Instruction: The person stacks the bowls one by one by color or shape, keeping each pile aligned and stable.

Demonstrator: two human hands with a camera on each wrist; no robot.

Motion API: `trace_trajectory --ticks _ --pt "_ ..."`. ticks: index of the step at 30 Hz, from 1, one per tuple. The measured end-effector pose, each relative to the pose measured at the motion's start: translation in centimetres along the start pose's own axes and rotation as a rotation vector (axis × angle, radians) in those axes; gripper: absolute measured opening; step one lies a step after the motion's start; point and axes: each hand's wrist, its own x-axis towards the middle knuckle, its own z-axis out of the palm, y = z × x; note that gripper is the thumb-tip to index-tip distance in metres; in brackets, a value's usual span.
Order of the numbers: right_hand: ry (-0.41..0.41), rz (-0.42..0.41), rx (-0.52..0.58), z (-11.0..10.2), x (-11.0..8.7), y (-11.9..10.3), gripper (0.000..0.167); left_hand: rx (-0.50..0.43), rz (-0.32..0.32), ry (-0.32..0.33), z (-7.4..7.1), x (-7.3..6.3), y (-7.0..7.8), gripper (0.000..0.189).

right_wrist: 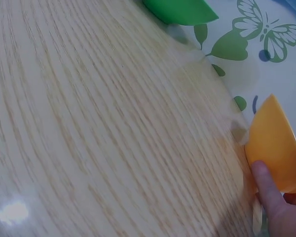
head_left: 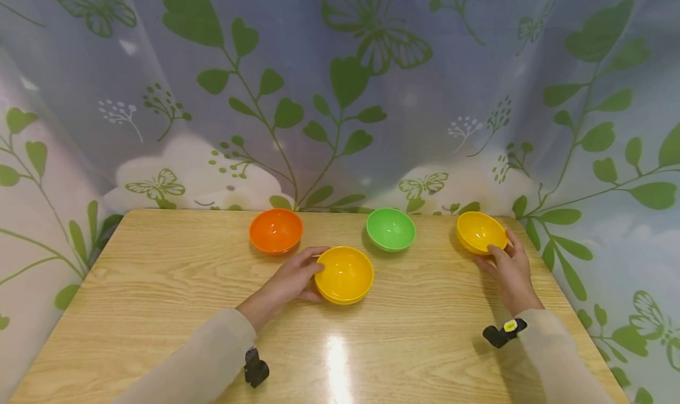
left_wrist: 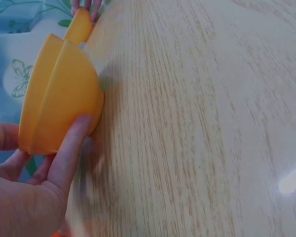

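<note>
Two nested yellow bowls [head_left: 344,276] are gripped at their left side by my left hand [head_left: 289,279], thumb over the rim and fingers beneath. The left wrist view shows both rims of the nested bowls [left_wrist: 61,94] one inside the other, with a finger against the lower wall. My right hand [head_left: 510,268] holds another yellow bowl [head_left: 480,233] by its right side, its thumb at the rim; this bowl [right_wrist: 274,148] is at the far right of the table. An orange bowl [head_left: 276,231] stands behind my left hand. A green bowl [head_left: 391,230] stands between the yellow ones, further back.
The wooden table [head_left: 175,286] reaches back to a curtain [head_left: 297,97] printed with leaves and butterflies, which also hangs along both sides. Light glares off the table's front middle. Each wrist carries a small black camera, the left camera [head_left: 256,368] and the right camera [head_left: 502,333].
</note>
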Motion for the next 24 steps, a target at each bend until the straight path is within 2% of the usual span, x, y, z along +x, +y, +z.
trace_trajectory --ticks 13,24 --pt "0.042 0.001 0.048 0.25 0.03 -0.08 0.077 -0.007 0.000 -0.010 -0.06 0.03 0.07 0.051" --pt "-0.006 -0.012 0.083 0.07 -0.16 0.12 0.076 -0.005 0.007 -0.009 -0.06 0.04 0.01 0.051"
